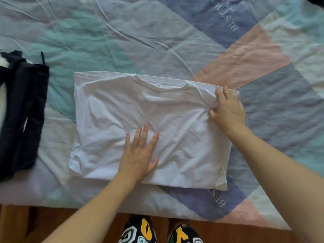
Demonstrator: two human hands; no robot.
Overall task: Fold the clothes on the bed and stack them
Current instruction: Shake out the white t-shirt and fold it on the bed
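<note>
A white T-shirt (112,118) lies partly folded on the bed, collar toward the far side, sleeves tucked in. My left hand (140,153) presses flat on its lower middle with straight, spread fingers. My right hand (228,109) is at the shirt's right shoulder edge, thumb and fingers pinching a fold of the white fabric. A dark folded garment (22,109) lies at the left edge of the bed, apart from the shirt.
The bed is covered by a patchwork sheet (271,111) in pastel blue, pink and teal. Its near edge runs along the bottom, with wooden floor (73,218) below. My patterned slippers (140,232) stand at that edge.
</note>
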